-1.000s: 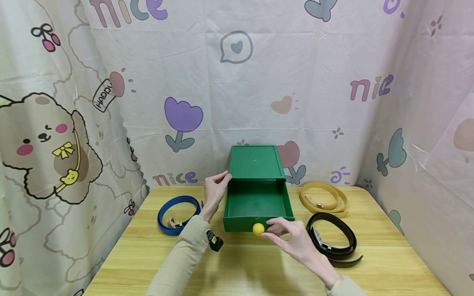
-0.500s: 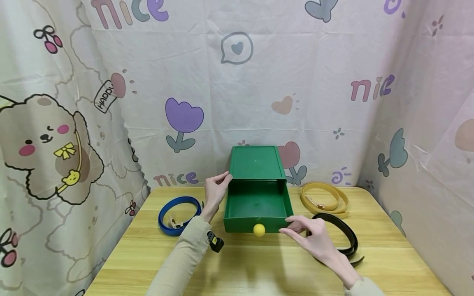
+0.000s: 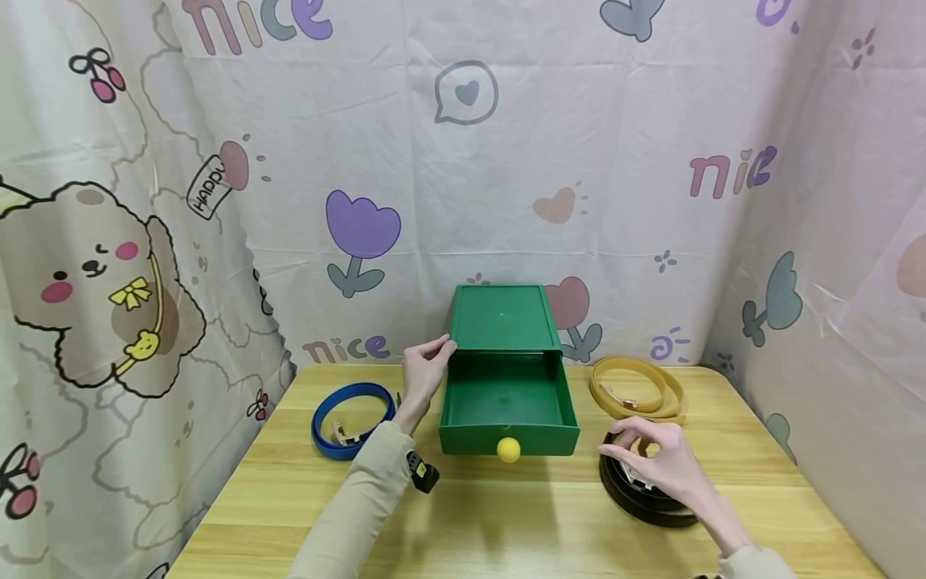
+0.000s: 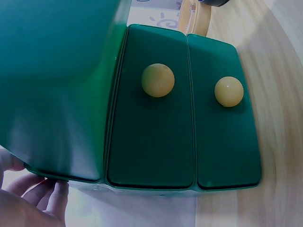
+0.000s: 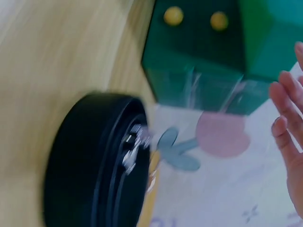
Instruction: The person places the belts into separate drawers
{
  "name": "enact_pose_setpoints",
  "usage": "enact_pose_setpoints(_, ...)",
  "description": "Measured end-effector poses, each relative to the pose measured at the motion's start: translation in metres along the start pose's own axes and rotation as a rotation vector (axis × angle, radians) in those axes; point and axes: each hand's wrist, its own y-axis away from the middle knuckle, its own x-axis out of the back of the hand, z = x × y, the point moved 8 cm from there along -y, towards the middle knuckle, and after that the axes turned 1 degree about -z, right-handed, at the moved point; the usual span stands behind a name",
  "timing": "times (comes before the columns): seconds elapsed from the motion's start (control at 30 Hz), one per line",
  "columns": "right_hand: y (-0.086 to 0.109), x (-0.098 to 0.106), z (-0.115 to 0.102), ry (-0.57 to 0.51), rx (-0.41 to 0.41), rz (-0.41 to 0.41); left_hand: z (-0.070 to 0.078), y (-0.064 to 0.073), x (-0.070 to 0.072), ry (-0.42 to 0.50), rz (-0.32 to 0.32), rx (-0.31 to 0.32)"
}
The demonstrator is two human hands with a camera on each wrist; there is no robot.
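A green drawer cabinet (image 3: 499, 318) stands at the back middle, its top drawer (image 3: 510, 439) pulled out and its inside bare. A round yellow knob (image 3: 509, 449) sits on that drawer's front. My left hand (image 3: 424, 374) pinches the cabinet's upper left front edge; its fingers (image 4: 45, 194) wrap the edge in the left wrist view. My right hand (image 3: 661, 458) hovers over the coiled black belt (image 3: 644, 507), thumb and fingers curved apart with nothing between them. The belt's silver buckle (image 5: 135, 146) shows in the right wrist view, where the hand is well clear of the coil.
Two lower drawers with yellow knobs (image 4: 158, 80) are pushed in. A coiled blue belt (image 3: 327, 438) lies left of the cabinet on the wooden table (image 3: 463, 523). Behind the black belt lies a coiled yellow belt (image 3: 673, 394). A printed curtain (image 3: 463, 177) hangs behind the table.
My right hand has let go of the yellow knob and moved right, over the black belt. The left hand and the pulled-out drawer have stayed in place.
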Motion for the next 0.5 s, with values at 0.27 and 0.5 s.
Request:
enact_pose_setpoints(0.27, 0.037, 0.006, 0.040, 0.198, -0.336, -0.181, 0.001, 0.000, 0.000, 0.003, 0.004, -0.003)
enact_pose_setpoints(0.5, 0.065, 0.007, 0.058, 0.229, -0.424, -0.297, 0.000, 0.000, 0.000, 0.001, 0.006, -0.001)
